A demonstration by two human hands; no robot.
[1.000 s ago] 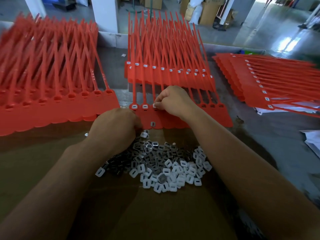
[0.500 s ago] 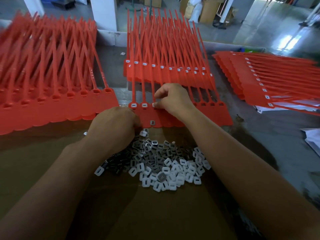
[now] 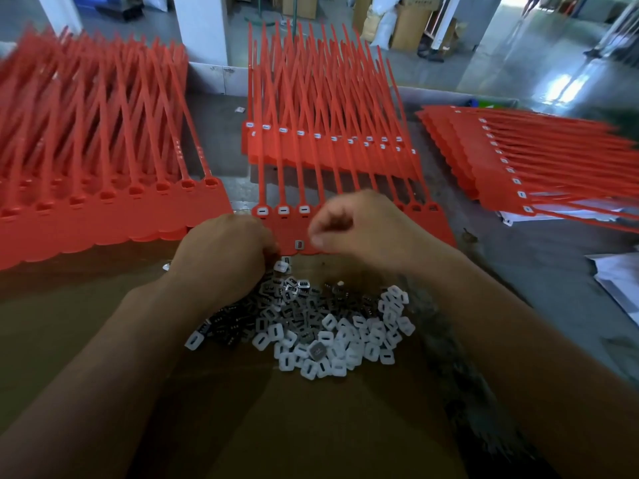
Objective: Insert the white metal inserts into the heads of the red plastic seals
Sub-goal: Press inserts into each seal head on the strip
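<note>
Brown cardboard sheet (image 3: 103, 340), covering the near worktop. Left stack of red seals (image 3: 103, 216), heads empty, tails fanned away. Rear centre stack (image 3: 328, 157) and right stack (image 3: 501, 174), heads fitted with white. Front strip of seals (image 3: 432, 229), lying at the cardboard's far edge, partly under both hands. Pile of white metal inserts (image 3: 345, 340), heaped on the cardboard just below that strip. Left hand (image 3: 224, 250), knuckles up at the strip's near left corner, fingers curled under and hidden; contents cannot be told. Right hand (image 3: 366, 229), over the strip, blurred, fingers curled, thumb down; grip cannot be told. Three seated inserts (image 3: 283, 210), leftmost heads. One loose insert (image 3: 299, 244), on the strip between the hands.
</note>
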